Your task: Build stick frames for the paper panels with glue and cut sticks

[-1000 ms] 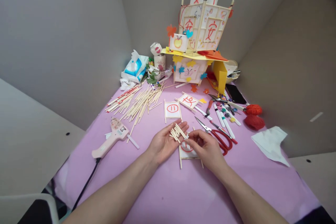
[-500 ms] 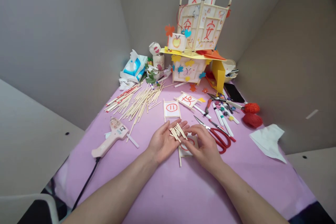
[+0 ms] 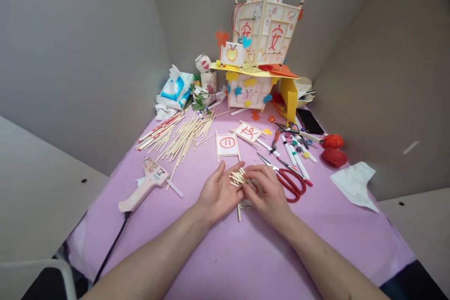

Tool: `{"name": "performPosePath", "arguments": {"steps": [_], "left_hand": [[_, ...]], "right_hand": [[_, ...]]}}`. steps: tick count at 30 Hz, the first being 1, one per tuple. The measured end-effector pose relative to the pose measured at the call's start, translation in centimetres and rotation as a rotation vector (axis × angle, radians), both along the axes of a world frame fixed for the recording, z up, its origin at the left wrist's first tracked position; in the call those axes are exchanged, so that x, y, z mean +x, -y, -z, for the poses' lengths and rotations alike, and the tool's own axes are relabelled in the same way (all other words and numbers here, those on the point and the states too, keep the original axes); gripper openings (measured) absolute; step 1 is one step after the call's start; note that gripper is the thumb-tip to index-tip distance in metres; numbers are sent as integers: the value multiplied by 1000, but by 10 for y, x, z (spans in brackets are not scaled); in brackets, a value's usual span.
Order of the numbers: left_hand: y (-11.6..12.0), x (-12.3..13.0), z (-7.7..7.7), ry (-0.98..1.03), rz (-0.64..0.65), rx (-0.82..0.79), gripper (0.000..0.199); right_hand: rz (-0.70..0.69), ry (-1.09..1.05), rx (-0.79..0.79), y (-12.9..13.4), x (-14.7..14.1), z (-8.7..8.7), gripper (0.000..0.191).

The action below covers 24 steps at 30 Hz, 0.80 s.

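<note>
Palm up in the middle of the table, my left hand (image 3: 218, 196) carries a small heap of short wooden sticks (image 3: 236, 176). Its fingers lie stretched out under the heap. My right hand (image 3: 270, 195) curls over the right side of the heap, thumb and fingers closed on sticks there; the grip is partly hidden. Below both hands lies a small framed panel (image 3: 239, 213), mostly covered. Just beyond are a framed card with a red circle mark (image 3: 228, 144) and another with a red character (image 3: 248, 131).
To the left lie a pink glue gun (image 3: 146, 187) and many long wooden sticks (image 3: 190, 136). Red-handled scissors (image 3: 292, 185), markers (image 3: 298, 159) and red yarn balls (image 3: 333, 157) are on the right. A tall stick-and-paper lantern (image 3: 262, 37) stands at the back beside a tissue pack (image 3: 176, 88).
My right hand has moved slightly left, its fingers closing over the sticks in my left palm. The whole view has shifted a little.
</note>
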<state>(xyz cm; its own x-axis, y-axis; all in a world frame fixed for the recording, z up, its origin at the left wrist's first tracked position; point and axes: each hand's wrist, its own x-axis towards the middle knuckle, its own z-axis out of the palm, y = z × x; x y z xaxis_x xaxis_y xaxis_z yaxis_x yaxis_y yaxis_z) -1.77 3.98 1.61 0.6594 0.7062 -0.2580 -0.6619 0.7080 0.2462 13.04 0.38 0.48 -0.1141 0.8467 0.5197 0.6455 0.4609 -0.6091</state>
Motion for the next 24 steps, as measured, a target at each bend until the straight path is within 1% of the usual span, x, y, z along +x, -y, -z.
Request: {"name": "performPosePath", "arguments": {"steps": [3, 6, 11, 13, 16, 20, 22, 24], "left_hand": [[0, -1, -1, -5, -5, -1, 43], [0, -1, -2, 7, 6, 19, 46], [2, -1, -5, 63, 87, 73, 53], [3, -1, -6, 67, 105, 54, 52], [3, -2, -6, 70, 108, 24, 49], [2, -2, -1, 78, 74, 42, 50], [1, -2, 1, 74, 52, 51, 49], [-1, -3, 3, 68, 33, 55, 49]], "right_hand": [[-13, -5, -4, 1, 0, -1, 18], [-50, 47, 3, 1, 2, -6, 23], [-229, 316, -69, -6, 5, -26, 38], [-282, 417, -92, -11, 5, -32, 36], [-305, 497, -80, -16, 4, -36, 27], [-287, 475, -58, -23, 2, -41, 18], [-271, 453, -53, -28, 2, -47, 19], [-286, 462, -53, -33, 2, -55, 20]]}}
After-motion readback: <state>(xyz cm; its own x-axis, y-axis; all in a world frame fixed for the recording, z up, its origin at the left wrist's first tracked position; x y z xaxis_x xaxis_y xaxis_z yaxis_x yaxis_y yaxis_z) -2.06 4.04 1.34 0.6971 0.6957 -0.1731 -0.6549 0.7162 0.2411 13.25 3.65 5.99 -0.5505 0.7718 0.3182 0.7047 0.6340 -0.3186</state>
